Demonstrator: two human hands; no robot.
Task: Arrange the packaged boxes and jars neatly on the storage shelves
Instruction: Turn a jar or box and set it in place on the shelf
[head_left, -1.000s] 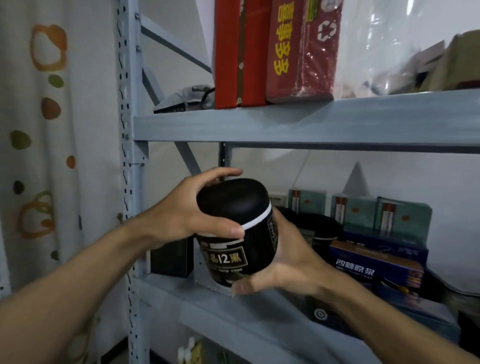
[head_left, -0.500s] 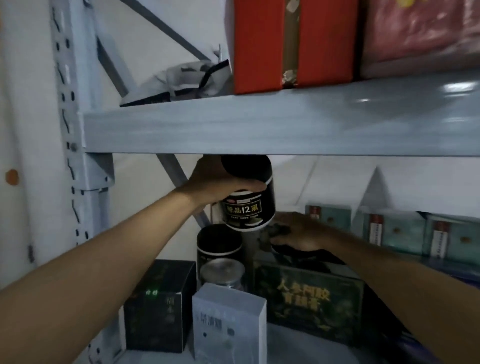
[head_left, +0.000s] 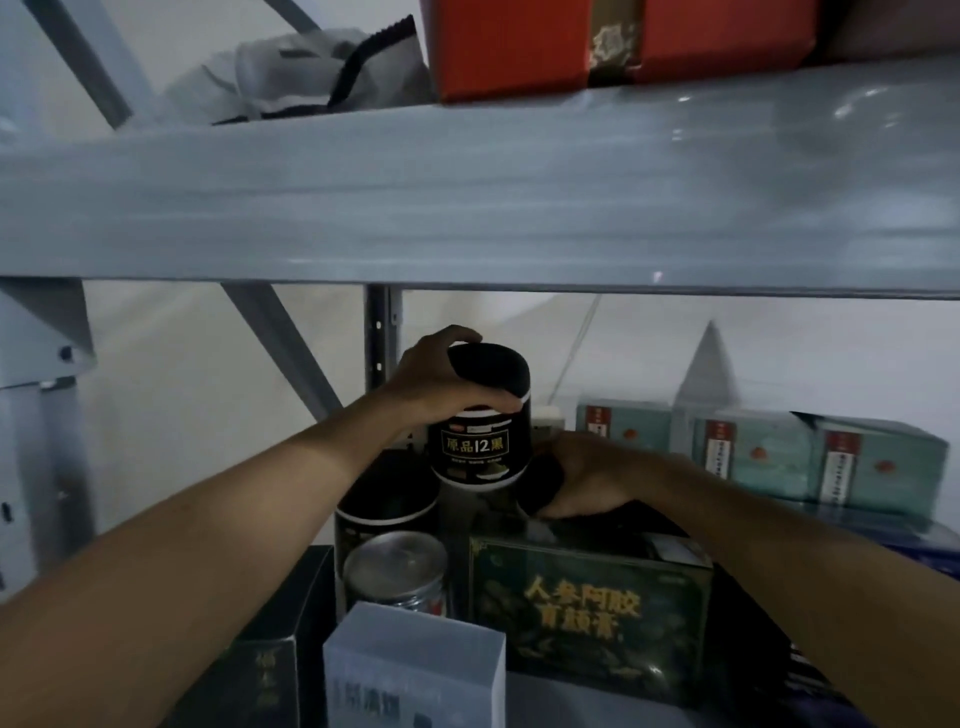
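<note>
My left hand (head_left: 441, 379) grips the domed lid of a black jar (head_left: 480, 447) with a gold-lettered label, holding it above another black jar (head_left: 387, 506) at the back of the lower shelf. My right hand (head_left: 587, 475) curls round a dark round lid (head_left: 540, 483) just right of the held jar, behind a dark green box (head_left: 587, 613) with gold characters. A silver-lidded jar (head_left: 397, 569) stands in front of the lower black jar.
The grey upper shelf beam (head_left: 467, 208) spans the view, with a red box (head_left: 597, 47) and a crumpled bag (head_left: 296, 78) on it. Teal boxes (head_left: 769, 452) line the back right. A translucent white box (head_left: 415, 670) and a black box (head_left: 265, 670) stand in front.
The view has moved in closer to the lower shelf. My left hand has carried the black jar deeper in and lower, above the other black jar. My right hand stays on the dark lid.
</note>
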